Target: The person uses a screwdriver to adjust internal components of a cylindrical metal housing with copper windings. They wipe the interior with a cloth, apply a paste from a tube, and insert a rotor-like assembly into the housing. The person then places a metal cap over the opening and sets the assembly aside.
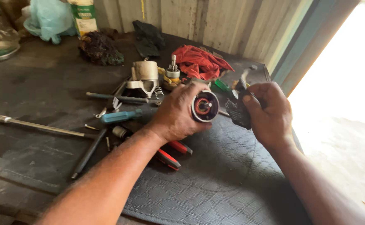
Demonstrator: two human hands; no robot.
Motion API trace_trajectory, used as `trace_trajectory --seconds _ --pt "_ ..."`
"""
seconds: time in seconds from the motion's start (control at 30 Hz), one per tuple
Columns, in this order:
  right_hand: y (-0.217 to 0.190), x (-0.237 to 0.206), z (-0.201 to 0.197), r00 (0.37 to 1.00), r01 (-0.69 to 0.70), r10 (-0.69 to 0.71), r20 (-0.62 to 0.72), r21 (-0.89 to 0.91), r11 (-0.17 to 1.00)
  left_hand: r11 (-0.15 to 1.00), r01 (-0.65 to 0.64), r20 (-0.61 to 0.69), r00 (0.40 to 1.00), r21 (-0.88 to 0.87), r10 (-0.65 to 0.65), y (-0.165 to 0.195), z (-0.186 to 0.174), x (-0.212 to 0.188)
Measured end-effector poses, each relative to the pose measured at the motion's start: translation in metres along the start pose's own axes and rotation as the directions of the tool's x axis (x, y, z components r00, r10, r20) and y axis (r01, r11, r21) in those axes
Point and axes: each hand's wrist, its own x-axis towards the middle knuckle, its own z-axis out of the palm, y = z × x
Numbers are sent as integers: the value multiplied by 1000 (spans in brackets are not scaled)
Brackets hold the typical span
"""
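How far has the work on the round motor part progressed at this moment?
Already done: the unit is apart, with a pale housing and a small gear piece lying on the bench. In hand: the left hand holds a round part with copper windings, while the right hand holds a dark cloth beside it. Left: the parts remain separate, and the screwdriver and pliers lie unused.

A red rag (201, 62), a blue-handled screwdriver (120, 116), red-gripped pliers (174, 154) and a grey diamond-patterned mat (215, 183)
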Motion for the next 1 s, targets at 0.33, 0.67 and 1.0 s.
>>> trace_trajectory --seconds 0.33,0.67,1.0 --pt "-45 -6 -7 726 682 -576 377 -282 675 985 -109 26 994 131 107 -11 11 3" --pt "-69 -32 -2 846 501 -298 443 -466 729 991 -21 45 999 132 15 -3 15 4" --pt "-94 -50 14 959 143 -2 284 -477 867 979 -49 71 997 196 35 1 19 6"
